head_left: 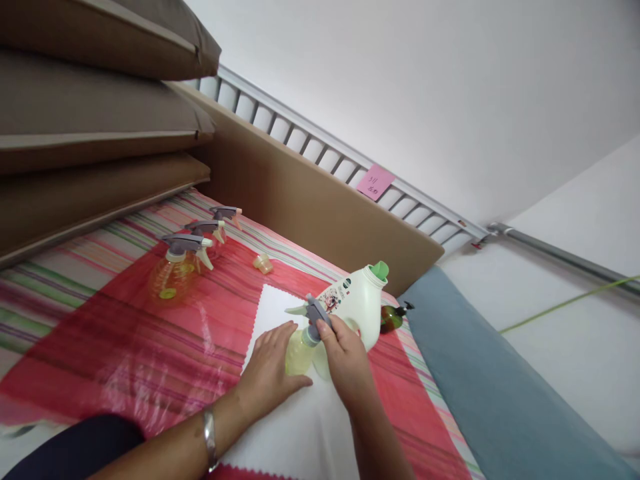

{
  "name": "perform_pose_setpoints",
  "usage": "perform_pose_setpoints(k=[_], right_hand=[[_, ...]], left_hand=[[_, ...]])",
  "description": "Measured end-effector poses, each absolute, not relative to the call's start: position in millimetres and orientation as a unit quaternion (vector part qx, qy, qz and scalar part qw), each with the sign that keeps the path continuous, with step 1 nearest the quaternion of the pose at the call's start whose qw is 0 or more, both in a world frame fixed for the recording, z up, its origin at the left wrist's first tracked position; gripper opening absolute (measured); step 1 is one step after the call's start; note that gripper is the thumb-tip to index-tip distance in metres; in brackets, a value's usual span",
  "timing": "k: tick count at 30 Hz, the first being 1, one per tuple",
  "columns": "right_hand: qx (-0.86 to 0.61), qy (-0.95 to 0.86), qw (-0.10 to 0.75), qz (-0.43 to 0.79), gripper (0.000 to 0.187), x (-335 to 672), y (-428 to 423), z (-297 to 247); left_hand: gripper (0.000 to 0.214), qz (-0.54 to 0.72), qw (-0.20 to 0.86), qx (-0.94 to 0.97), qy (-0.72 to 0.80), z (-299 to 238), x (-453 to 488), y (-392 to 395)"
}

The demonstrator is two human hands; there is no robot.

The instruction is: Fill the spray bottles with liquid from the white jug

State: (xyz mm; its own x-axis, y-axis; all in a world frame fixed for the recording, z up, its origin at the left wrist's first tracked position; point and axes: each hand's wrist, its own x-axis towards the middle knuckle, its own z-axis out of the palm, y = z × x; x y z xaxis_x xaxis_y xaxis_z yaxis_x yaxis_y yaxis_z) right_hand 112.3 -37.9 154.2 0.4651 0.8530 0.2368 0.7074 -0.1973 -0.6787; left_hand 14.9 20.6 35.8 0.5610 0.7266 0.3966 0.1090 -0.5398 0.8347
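Observation:
A small spray bottle with yellowish liquid and a grey trigger head stands on a white cloth with a zigzag edge. My left hand is curved round the side of its body, thumb toward me. At the top, my right hand grips the grey spray head, its fingers partly hidden from view. Just behind my right hand is a white jug with a green spout and a printed label. A dark green pump bottle is to the jug's right.
Several grey-headed spray bottles stand at the left on red plastic sheeting. A small cream cap lies beyond the cloth. Stacked brown cushions rise at upper left. A brown board borders the back, before a radiator.

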Motion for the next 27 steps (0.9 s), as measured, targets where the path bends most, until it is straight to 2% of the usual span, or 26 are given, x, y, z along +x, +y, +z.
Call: perform_pose_setpoints(k=[2,7,15,20,22,25,27], right_hand=[[-0.764,-0.502,0.39,0.11,0.025,110,-38,146],[-0.746,-0.513,0.4,0.144,0.026,110,-39,138],[-0.685,-0.621,0.336,0.182,0.023,121,-43,155],[-0.683,-0.608,0.338,0.223,0.026,131,-43,155],[-0.712,-0.577,0.345,0.205,0.033,131,-44,149],[-0.761,-0.515,0.36,0.163,0.055,124,-44,135],[-0.783,-0.475,0.373,0.151,0.058,117,-43,126]], left_hand=[[0.08,0.385,0.403,0.786,0.267,36,16,19],[0.053,0.368,0.414,0.79,0.262,36,16,22],[0.043,0.392,0.435,0.783,0.21,48,14,27],[0.043,0.386,0.461,0.779,0.179,52,15,28],[0.05,0.39,0.452,0.773,0.214,45,17,28],[0.055,0.396,0.45,0.763,0.243,34,20,27],[0.054,0.406,0.454,0.757,0.236,32,21,26]])
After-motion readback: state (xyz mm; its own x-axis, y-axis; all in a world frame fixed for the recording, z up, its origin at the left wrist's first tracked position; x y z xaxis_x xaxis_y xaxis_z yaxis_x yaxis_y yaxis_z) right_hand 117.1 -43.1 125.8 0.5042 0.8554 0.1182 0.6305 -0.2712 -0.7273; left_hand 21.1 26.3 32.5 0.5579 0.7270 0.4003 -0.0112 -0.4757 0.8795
